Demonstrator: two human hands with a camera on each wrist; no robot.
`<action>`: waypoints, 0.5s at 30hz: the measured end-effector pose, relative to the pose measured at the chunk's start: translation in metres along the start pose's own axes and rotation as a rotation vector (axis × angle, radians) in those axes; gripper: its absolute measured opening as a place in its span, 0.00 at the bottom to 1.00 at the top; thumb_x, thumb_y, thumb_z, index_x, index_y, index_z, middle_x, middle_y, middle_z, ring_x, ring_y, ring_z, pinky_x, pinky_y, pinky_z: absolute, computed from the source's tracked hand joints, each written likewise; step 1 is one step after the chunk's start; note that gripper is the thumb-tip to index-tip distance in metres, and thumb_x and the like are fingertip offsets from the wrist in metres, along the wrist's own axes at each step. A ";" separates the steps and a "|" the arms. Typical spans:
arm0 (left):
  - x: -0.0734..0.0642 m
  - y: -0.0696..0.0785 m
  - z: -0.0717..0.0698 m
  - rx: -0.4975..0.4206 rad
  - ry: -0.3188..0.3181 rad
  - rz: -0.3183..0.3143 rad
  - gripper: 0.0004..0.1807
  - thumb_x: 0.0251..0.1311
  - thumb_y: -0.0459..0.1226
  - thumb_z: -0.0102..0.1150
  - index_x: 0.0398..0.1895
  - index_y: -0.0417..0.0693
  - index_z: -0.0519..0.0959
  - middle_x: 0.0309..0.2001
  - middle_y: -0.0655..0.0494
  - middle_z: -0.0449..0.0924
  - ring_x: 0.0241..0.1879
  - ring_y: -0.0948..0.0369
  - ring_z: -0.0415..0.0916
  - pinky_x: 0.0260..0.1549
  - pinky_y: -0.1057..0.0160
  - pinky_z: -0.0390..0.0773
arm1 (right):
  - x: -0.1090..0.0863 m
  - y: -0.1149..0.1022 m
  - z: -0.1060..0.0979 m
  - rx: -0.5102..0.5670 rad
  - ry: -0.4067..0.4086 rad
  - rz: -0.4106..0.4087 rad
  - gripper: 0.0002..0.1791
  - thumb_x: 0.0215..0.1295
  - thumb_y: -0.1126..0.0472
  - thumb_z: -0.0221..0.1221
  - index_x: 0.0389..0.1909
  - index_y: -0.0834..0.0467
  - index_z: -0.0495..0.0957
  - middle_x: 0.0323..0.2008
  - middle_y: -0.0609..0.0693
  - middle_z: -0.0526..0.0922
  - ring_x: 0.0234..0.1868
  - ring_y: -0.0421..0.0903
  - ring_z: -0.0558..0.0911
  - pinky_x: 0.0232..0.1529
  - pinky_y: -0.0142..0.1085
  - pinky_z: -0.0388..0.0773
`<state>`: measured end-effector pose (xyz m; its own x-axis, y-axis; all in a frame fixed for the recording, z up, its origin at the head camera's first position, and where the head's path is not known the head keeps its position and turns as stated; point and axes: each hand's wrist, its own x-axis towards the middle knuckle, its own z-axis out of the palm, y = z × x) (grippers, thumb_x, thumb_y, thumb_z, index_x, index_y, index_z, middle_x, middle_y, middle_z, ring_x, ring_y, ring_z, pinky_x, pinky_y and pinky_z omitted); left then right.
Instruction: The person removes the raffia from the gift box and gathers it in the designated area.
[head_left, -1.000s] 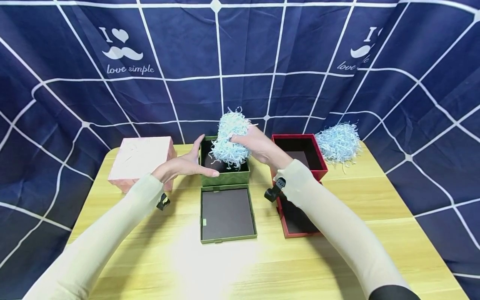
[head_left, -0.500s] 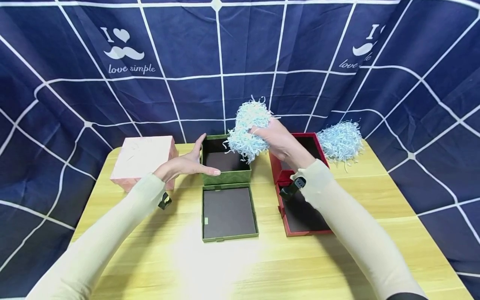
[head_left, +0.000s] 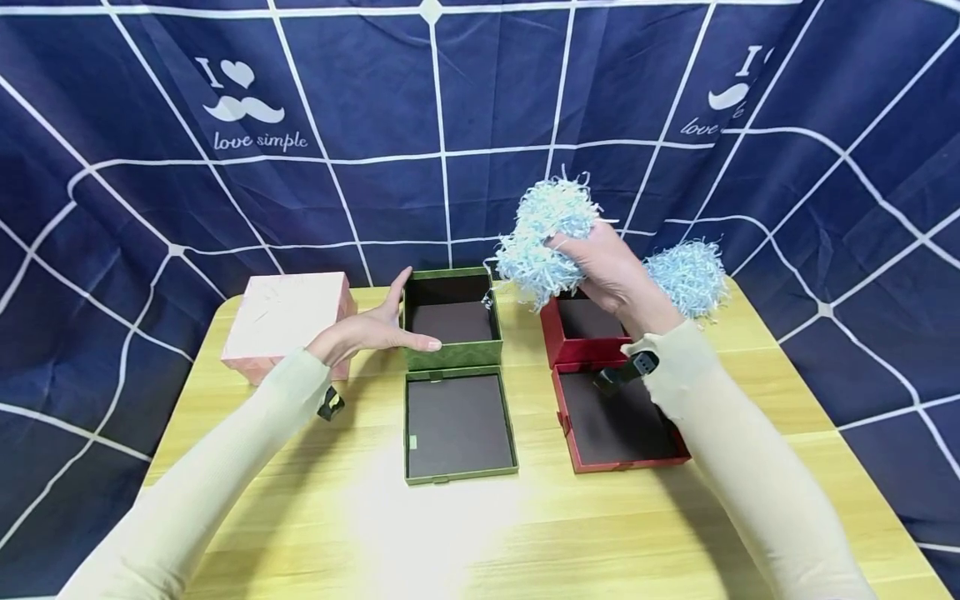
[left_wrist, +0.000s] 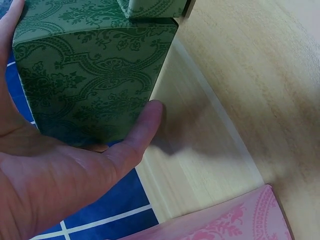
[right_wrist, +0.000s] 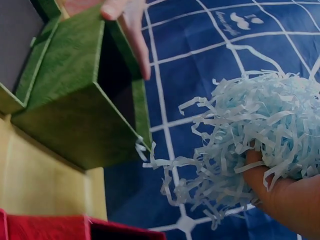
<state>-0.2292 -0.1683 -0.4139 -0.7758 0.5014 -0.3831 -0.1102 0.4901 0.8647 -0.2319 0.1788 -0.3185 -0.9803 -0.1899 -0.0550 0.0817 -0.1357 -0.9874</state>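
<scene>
In the head view my right hand grips a clump of light blue shredded paper in the air, above and behind the red box. Loose strands trail from the clump toward the green box, one at its right rim. My left hand rests against the green box's left side, its thumb along the front and a finger reaching the back corner. The left wrist view shows that hand spread against the patterned green wall. Inside, the green box looks dark and bare; its lid lies open in front.
A closed pink box stands left of my left hand. The red box's lid lies folded open toward me. Another heap of blue shredded paper sits at the back right, beside the navy grid curtain behind the wooden table.
My right hand has lifted the shredded paper out of the green box and carried it rightward, toward the red box. The left hand has stayed on the green box.
</scene>
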 end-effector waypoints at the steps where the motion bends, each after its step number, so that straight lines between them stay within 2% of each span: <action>1: 0.000 0.000 0.000 0.000 0.002 -0.003 0.78 0.62 0.50 0.82 0.87 0.74 0.18 0.87 0.45 0.18 0.86 0.42 0.26 0.80 0.35 0.42 | -0.001 -0.003 -0.003 0.012 -0.002 -0.012 0.21 0.74 0.76 0.53 0.64 0.59 0.71 0.53 0.51 0.80 0.49 0.42 0.80 0.48 0.32 0.83; 5: 0.000 0.000 0.001 0.000 0.003 -0.003 0.78 0.62 0.51 0.81 0.87 0.74 0.19 0.88 0.45 0.19 0.86 0.44 0.25 0.80 0.36 0.41 | -0.008 -0.012 -0.018 0.025 0.018 -0.049 0.20 0.75 0.78 0.52 0.63 0.60 0.71 0.52 0.51 0.79 0.47 0.42 0.81 0.48 0.31 0.84; 10: 0.001 0.000 0.001 -0.006 0.002 -0.004 0.78 0.61 0.51 0.82 0.87 0.75 0.19 0.88 0.47 0.18 0.86 0.45 0.25 0.80 0.36 0.41 | -0.017 -0.019 -0.039 0.090 0.049 -0.076 0.23 0.74 0.80 0.53 0.65 0.59 0.70 0.56 0.52 0.78 0.51 0.43 0.81 0.48 0.32 0.85; 15: 0.000 -0.002 0.001 -0.009 0.004 -0.011 0.78 0.61 0.51 0.82 0.86 0.76 0.19 0.88 0.47 0.18 0.86 0.44 0.26 0.80 0.36 0.42 | -0.025 -0.024 -0.061 0.156 0.047 -0.086 0.26 0.74 0.82 0.51 0.67 0.60 0.68 0.57 0.53 0.78 0.52 0.44 0.83 0.48 0.34 0.86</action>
<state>-0.2285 -0.1683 -0.4157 -0.7768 0.4933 -0.3914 -0.1246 0.4889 0.8634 -0.2207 0.2459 -0.3020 -0.9918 -0.1261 0.0179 0.0208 -0.2990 -0.9540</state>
